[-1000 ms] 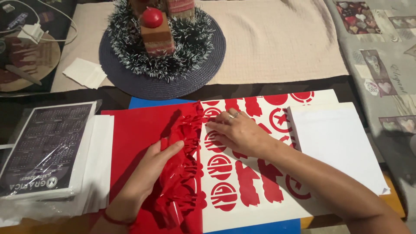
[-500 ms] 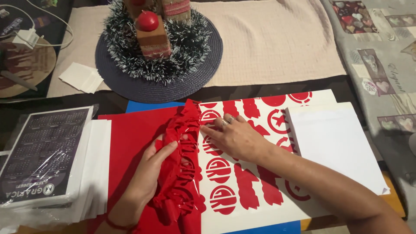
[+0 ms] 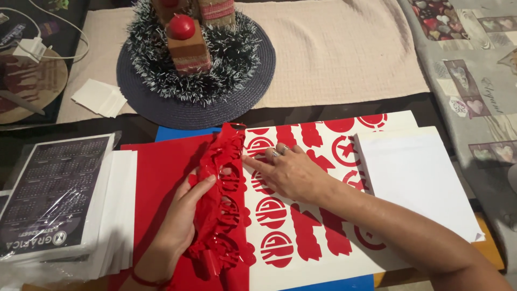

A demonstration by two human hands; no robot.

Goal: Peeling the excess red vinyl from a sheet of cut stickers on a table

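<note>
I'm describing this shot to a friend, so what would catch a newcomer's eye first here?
First the crumpled strip of peeled red vinyl at centre, gripped by the left hand, while the right hand presses flat on the white backing sheet dotted with red cut-out shapes. Behind them, a tinsel-ringed centrepiece with a red ball sits on a dark round mat.

— What sort of place was it?
— A home, at a table used for crafts. A beige cloth runner lay across the far side, with a tinsel-ringed holiday centrepiece on it.
— Anything else?
— A patchwork fabric with hearts covered the right, and a charger lay far left.
</note>
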